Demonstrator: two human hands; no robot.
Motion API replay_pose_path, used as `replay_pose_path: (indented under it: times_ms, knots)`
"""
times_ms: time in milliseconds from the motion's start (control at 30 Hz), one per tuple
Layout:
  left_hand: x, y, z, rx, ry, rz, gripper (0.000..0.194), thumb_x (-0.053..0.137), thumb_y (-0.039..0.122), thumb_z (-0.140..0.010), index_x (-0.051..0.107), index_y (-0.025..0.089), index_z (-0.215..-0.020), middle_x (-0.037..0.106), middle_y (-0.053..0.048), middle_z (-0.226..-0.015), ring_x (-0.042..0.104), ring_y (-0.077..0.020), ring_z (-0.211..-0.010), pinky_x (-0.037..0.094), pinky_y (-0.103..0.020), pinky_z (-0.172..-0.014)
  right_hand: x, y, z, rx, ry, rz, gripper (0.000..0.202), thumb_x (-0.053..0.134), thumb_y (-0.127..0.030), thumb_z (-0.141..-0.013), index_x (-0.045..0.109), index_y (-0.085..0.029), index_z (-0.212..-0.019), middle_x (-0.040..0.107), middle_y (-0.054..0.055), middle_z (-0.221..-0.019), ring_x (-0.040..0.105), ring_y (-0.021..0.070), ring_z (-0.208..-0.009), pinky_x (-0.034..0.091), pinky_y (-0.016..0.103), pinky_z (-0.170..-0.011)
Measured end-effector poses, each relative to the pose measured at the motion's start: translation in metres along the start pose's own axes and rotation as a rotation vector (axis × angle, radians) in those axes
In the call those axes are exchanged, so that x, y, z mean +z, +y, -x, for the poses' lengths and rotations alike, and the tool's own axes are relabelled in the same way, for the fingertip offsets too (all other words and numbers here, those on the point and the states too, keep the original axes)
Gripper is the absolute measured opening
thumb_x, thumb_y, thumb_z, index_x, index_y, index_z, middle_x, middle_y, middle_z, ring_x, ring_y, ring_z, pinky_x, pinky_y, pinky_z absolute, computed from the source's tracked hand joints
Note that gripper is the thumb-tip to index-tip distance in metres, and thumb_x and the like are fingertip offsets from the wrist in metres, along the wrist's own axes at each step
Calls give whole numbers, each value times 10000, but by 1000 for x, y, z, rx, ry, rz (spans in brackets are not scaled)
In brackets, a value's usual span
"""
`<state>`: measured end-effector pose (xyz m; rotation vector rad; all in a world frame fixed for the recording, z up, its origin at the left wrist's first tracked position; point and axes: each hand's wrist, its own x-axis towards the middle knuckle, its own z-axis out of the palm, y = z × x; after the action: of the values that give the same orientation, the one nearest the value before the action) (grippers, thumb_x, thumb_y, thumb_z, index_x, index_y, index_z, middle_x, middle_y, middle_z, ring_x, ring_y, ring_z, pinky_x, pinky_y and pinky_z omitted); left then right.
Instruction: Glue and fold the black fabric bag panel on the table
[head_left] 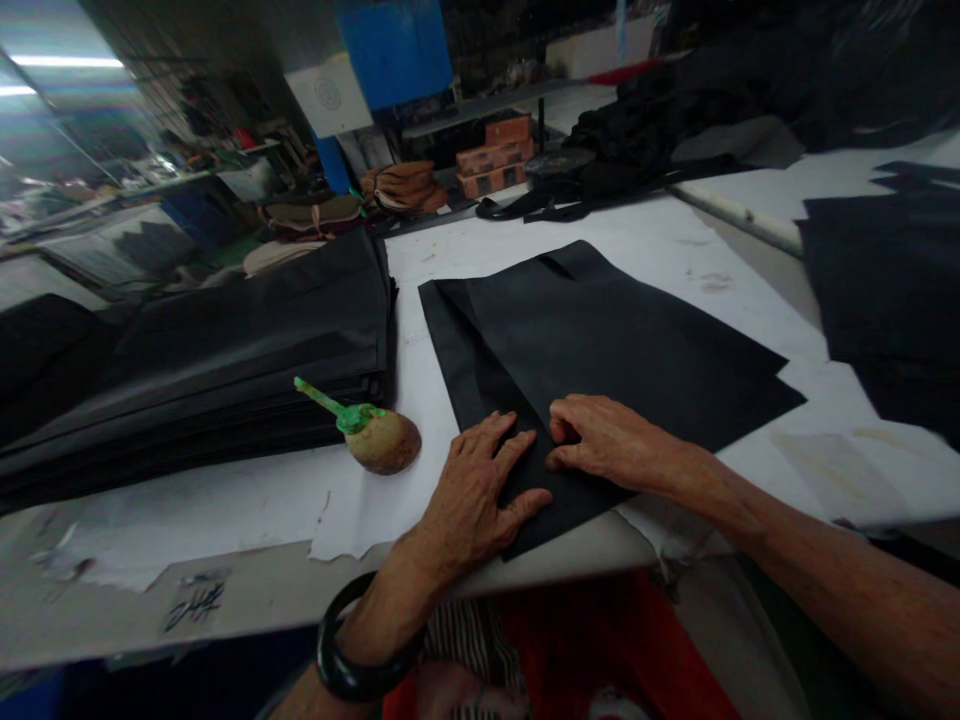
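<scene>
Black sheet material (pixel 600 330) lies folded or layered on white paper in front of me. My left hand (pixel 480 490) rests on its near left part, fingers spread; a dark bangle (pixel 367 640) circles that wrist. Just to the right, my right hand (pixel 600 440) has its fingers curled against the sheet, with thumb and forefinger close together at a fold; whatever is between them is too small to tell. Left of my hands sits a round tan object (pixel 384 442) with a green stem-like handle, beside a thick stack of black sheets (pixel 300 340).
More black sheets (pixel 892 290) lie at the right. A pale rod (pixel 739 218) runs along a gap in the table. Toward the back are orange-brown boxes (pixel 495 158), a brown bundle (pixel 403 188) and dark fabric (pixel 637 130). The table's near edge crosses below my hands.
</scene>
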<state>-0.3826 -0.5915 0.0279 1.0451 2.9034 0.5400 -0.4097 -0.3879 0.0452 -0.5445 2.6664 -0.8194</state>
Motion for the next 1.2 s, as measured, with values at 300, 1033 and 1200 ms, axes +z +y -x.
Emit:
replay_pose_path:
  times_ms: [300,1033,1200]
  knots:
    - [0,5,3,-28,-40,-56,562,511,506,-844,433,188,-1300,379,-146,-1407,322,-292,-1312,327,-492,-1049,2,2,0,-7,0,5,174,653,-297,-703,508,-204,-724,542,-10,-755,484,136,-683,313,253,-578]
    - [-2,7,4,-65,-72,-31,620,546,519,-810,411,192,-1319,343,-141,-1431,292,-296,-1327,289,-500,-1072,-6,5,14,-133,-91,-36,178,667,-256,-693,524,-200,-784,517,-8,-821,498,137,-727,356,237,-597]
    - [-2,6,4,-72,-91,-9,636,519,539,-824,390,188,-1338,322,-140,-1448,255,-291,-1349,263,-502,-1088,-3,8,17,-201,-98,138,140,647,-267,-722,527,-210,-766,491,-13,-787,467,129,-648,302,253,-556]
